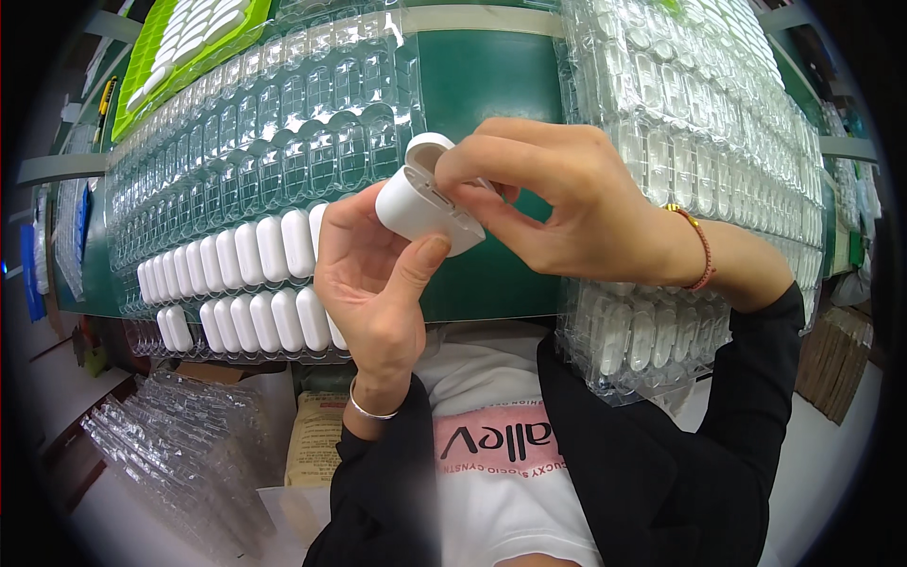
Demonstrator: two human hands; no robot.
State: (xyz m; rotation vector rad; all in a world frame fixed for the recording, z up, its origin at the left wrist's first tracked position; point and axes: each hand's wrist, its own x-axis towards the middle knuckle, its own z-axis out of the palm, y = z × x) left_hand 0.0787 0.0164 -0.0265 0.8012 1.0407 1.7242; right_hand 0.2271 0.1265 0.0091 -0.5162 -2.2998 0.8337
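Observation:
My left hand [373,288] is wrapped round a white earbud charging case [408,206], holding it tilted above the green table [487,85]. The case's lid stands open at its upper end. At the opening, the thumb and fingers of my right hand [553,189] are pinched together; whatever they hold, if anything, is hidden behind the fingers. Left of my left hand, a clear plastic tray [213,156] carries two rows of closed white cases [224,263] in its near pockets, while its farther pockets show no cases.
To the right rises a stack of clear moulded trays [685,142]. A bright green tray [151,80] with white pieces lies at the far left. Below the table's near edge are more clear trays [179,458] and a tan sack [316,435]. Stacked cardboard [833,364] stands at the right.

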